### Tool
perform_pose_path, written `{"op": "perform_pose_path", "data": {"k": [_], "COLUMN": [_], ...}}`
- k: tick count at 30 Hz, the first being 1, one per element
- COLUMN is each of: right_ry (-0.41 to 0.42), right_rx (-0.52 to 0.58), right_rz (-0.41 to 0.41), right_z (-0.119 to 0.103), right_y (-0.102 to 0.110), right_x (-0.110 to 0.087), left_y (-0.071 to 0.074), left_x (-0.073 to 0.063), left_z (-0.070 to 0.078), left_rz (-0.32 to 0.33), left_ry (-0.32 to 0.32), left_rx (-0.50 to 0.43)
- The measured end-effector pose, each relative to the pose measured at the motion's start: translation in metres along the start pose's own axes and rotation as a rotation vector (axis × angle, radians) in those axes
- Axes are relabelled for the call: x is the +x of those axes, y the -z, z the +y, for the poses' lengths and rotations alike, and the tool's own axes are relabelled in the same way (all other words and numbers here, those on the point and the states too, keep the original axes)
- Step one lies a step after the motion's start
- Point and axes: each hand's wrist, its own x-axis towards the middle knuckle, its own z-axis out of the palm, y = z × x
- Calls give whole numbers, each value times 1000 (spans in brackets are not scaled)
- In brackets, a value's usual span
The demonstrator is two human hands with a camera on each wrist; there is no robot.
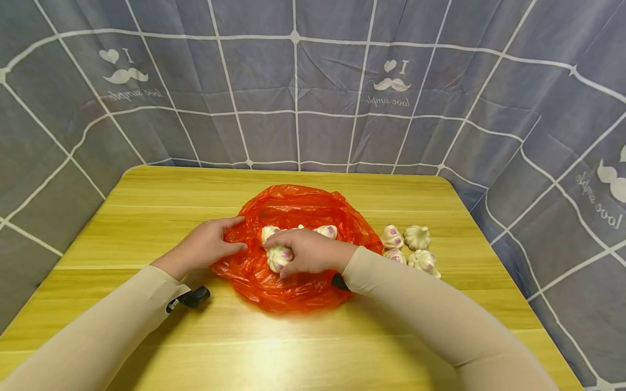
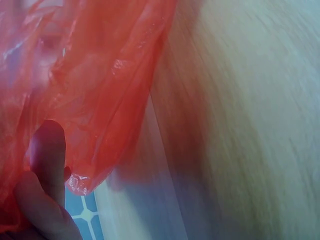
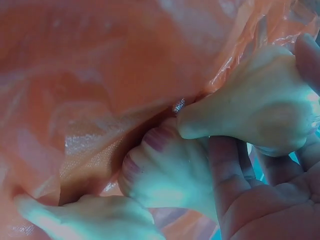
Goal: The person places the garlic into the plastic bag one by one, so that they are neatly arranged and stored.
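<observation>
A crinkled red plastic bag point(image 1: 293, 296) lies spread open on the table, with several white garlic bulbs inside. My left hand point(image 1: 202, 247) holds the bag's left rim; its fingers point(image 2: 47, 155) lie against the thin film in the left wrist view. Over the middle of the bag, my right hand point(image 1: 315, 251) grips a garlic bulb point(image 1: 279, 259) between thumb and fingers. The right wrist view shows this held bulb point(image 3: 265, 100) close up, stem pointing left. Beneath it sit a purple-streaked bulb point(image 3: 165, 167) and another pale bulb point(image 3: 95, 220), both against the red film.
To the right of the bag, several loose garlic bulbs point(image 1: 417, 238) are grouped on the yellow wooden table point(image 1: 166, 217). Grey curtain point(image 1: 332, 87) with white lines hangs around the table's back and sides. A black strap piece point(image 1: 194, 297) sticks out at the left wrist.
</observation>
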Motion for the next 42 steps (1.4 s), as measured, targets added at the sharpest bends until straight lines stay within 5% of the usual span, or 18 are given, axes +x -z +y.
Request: {"op": "perform_pose_path", "data": {"k": [42], "right_ry": [-11], "right_rx": [-127], "right_rz": [-57], "right_z": [-6], "right_y": [-11], "right_x": [8], "left_y": [0], "left_x": [-2], "left_z": [-1], "left_rz": [-3], "left_ry": [-8], "left_rx": [-11]}}
